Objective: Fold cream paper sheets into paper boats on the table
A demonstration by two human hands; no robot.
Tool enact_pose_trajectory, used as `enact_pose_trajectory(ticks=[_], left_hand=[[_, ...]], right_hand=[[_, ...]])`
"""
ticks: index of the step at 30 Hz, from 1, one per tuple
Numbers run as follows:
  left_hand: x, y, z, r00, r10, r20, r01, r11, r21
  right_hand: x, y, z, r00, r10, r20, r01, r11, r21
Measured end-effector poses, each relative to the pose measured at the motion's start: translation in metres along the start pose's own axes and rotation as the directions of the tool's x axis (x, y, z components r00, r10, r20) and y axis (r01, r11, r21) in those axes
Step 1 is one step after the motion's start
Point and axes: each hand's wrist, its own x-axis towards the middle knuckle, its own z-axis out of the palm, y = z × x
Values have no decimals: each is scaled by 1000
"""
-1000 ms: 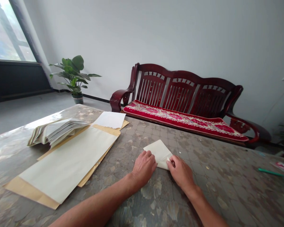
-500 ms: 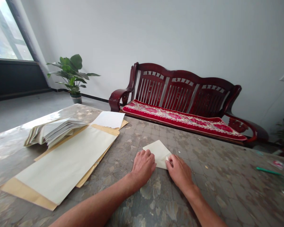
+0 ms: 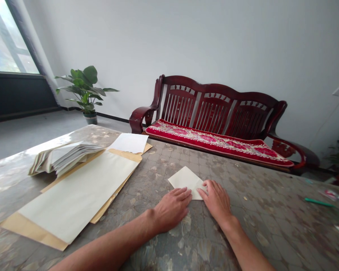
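Right hand (image 3: 217, 201) flattened, seemingly pinning paper's (image 3: 184, 179) near edge

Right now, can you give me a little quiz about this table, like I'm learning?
1. True or false: the left hand lifts the small paper off the table.
2. Which thing lies at the table's far right? A) green pen B) scissors C) cup
3. Fill in: the paper stack lies to the ____ of the right hand.

Key: 1. False; the small paper lies flat on the table. 2. A. 3. left.
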Motion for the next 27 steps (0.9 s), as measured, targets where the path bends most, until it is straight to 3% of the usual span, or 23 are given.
enact_pose_trajectory(ticks=[3, 7, 10, 13, 18, 23, 27], left_hand=[[-5, 8, 7, 999, -43, -3, 43, 992, 123], [-4, 16, 20, 993, -117, -30, 121, 962, 243], [-2, 19, 22, 988, -149, -35, 153, 942, 299], [-1, 21, 15, 991, -134, 6, 124, 933, 339], [-3, 20, 4, 994, -61, 88, 26, 934, 358], [-4, 21, 2, 987, -152, 45, 128, 930, 345], [-3, 29, 6, 981, -191, 35, 171, 937, 304]], right_hand=[[-5, -6, -5, 994, -76, -78, 74, 997, -31], [-23, -23, -9, 972, -201, -124, 211, 974, 78], [-37, -29, -6, 951, -303, -59, 308, 946, 98], [-44, -26, -4, 936, -343, 82, 335, 937, 98], [-46, -17, -5, 910, -343, 233, 319, 938, 134], [-40, 4, 0, 912, -300, 281, 277, 953, 122], [-26, 22, 5, 960, -117, 253, 111, 993, 38]])
